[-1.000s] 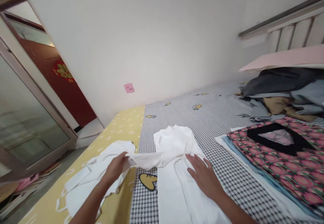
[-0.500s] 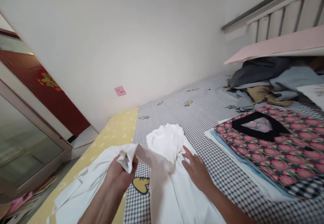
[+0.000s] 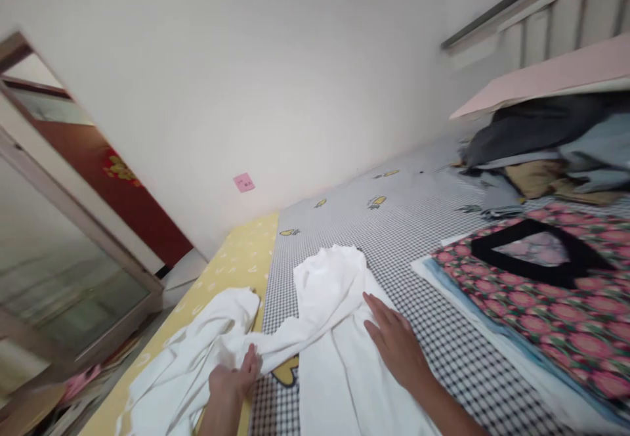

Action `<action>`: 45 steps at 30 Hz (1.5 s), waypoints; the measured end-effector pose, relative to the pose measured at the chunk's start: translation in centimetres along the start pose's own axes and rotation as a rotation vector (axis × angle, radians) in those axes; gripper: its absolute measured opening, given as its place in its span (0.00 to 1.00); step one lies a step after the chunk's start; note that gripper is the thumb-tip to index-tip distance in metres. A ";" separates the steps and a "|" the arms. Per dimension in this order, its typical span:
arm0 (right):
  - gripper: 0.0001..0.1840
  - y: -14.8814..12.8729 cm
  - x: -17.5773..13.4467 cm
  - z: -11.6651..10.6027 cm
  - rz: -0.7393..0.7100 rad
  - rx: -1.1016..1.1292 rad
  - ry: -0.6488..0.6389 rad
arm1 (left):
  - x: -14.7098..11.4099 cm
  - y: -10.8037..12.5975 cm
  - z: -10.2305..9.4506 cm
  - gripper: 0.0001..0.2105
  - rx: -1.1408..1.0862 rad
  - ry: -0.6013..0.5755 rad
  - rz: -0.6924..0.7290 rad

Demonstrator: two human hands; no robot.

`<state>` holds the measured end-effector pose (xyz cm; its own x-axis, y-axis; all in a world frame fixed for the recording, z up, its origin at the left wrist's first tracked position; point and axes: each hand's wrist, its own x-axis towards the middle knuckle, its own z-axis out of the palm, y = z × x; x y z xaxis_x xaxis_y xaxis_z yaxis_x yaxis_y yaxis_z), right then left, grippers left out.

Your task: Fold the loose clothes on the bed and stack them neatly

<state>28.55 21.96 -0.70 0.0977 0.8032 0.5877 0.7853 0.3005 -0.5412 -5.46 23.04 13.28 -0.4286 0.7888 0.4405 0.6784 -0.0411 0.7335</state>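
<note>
White fabric lies at both grips: a garment is spread on a black-and-white checked cover, between the two and reaching farther out than either. The right grip is unclosed, its fingers extended and a little apart, resting against the garment's right side. The left grip has its thumb raised beside a twisted white strip; whether its fingers are closed on the fabric cannot be told. That strip runs from just beyond the left grip across to the garment's middle. Left of this same grip, a rumpled white cloth lies on a yellow patterned band; where it meets the strip is unclear.

To the right of the right grip, apart from it, a pink-flowered garment with a black neckline lies flat over folded blue fabric. Beyond that, farther from both grips, dark grey clothing is heaped with brown pieces beneath a pink panel. Straight beyond the left grip, a pink note is on the wall.
</note>
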 end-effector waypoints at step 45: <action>0.25 0.3 -0.5 0.0 -0.014 -0.236 -0.043 | 0.9 11.2 23.6 0.20 0.119 -0.612 0.315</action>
<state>28.77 21.68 -1.18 0.0638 0.8222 0.5656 0.9081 0.1872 -0.3746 15.83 37.79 9.72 0.1889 0.9555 0.2266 0.7907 -0.2848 0.5419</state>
